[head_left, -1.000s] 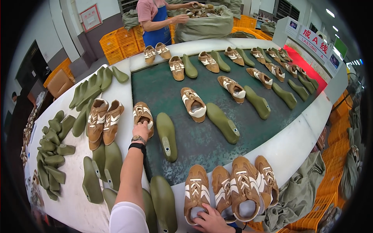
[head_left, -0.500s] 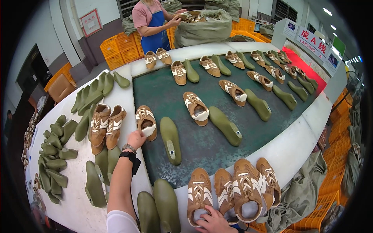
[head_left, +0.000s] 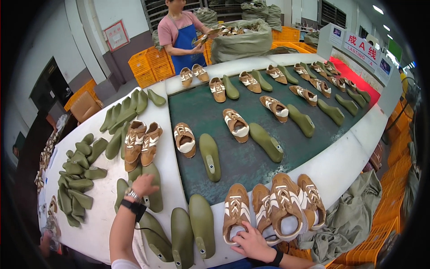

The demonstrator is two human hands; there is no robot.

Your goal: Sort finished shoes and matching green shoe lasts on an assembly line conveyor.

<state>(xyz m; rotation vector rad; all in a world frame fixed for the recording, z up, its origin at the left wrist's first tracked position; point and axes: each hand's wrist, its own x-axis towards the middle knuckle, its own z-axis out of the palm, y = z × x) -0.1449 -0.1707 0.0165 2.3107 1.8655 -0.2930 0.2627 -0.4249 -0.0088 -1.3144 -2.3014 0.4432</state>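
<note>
Left grip [head_left: 144,184] apparently closing on green last [head_left: 153,190]; right grip [head_left: 251,242] flat on shoe [head_left: 236,213].

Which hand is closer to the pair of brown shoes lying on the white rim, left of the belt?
Left. The left hand is just below the pair of brown shoes, on a green last. The right hand is far right, touching another shoe.

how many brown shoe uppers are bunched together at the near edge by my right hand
4: a row on the white rim, leftmost upper under the right hand, then the second, the tallest third, and the fourth. More may be hidden beneath.
</note>
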